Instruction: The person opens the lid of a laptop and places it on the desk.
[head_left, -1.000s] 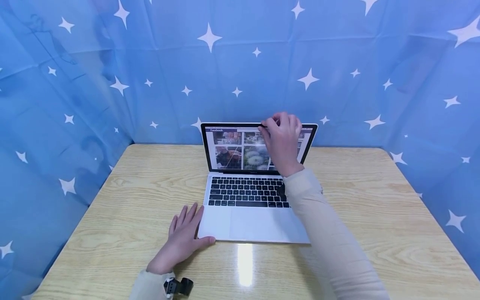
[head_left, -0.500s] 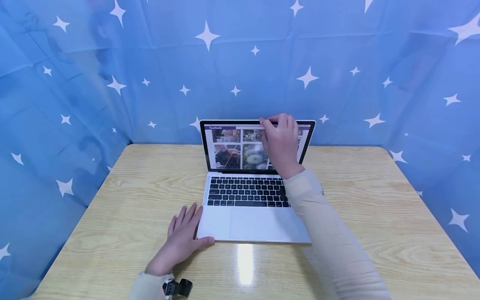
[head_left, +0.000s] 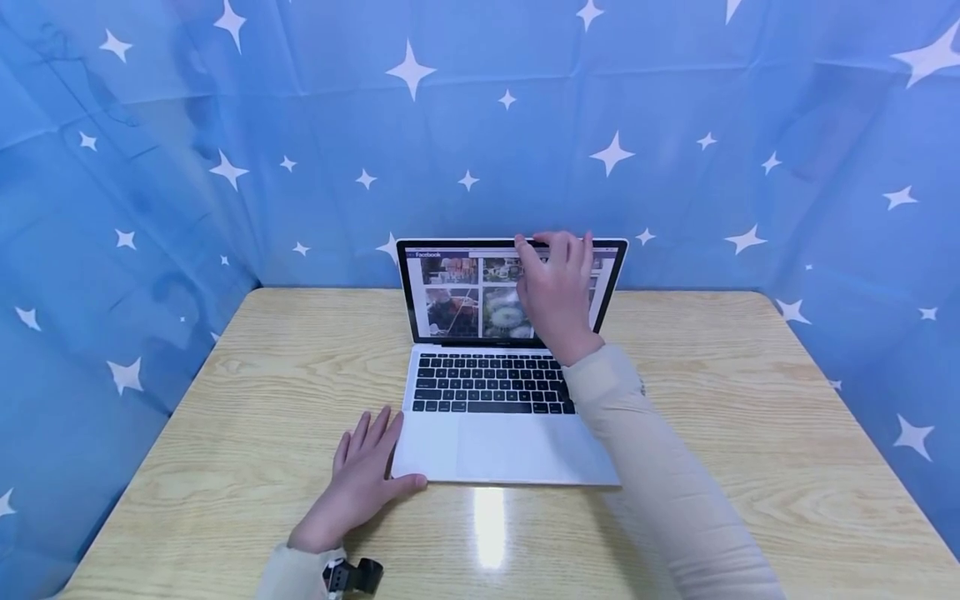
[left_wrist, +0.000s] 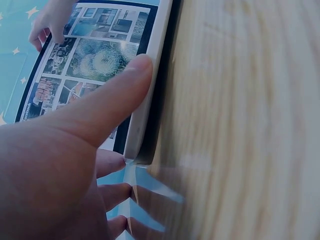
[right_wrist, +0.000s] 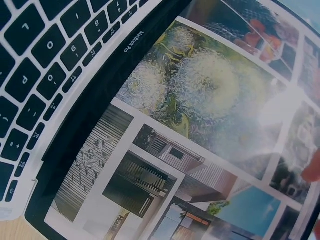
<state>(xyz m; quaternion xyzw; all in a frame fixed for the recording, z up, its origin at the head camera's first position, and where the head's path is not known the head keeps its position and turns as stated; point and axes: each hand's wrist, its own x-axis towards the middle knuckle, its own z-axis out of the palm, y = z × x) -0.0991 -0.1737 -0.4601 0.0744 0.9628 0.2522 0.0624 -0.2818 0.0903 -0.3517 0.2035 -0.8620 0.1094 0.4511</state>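
Note:
A silver laptop point(head_left: 495, 450) stands opened on the wooden table, its lit screen point(head_left: 452, 310) showing a page of photos. My right hand point(head_left: 558, 292) reaches across the keyboard point(head_left: 487, 385) and pinches the top edge of the lid, thumb in front and fingers going over behind. In the right wrist view, only fingertips point(right_wrist: 313, 169) show at the screen's far edge. My left hand point(head_left: 360, 487) rests at the laptop's front left corner with fingers straight and spread. Its thumb point(left_wrist: 117, 92) lies on the front edge, with fingertips beside the left side.
A light wooden table point(head_left: 300, 350) surrounds the laptop. Blue cloth with white stars point(head_left: 330, 108) hangs behind the table and along both sides. A dark strap device point(head_left: 352, 575) sits on my left wrist.
The lid's top edge has risen slightly in the head view, and the screen leans back a little more. My right hand has stayed at that edge; the left hand keeps its place.

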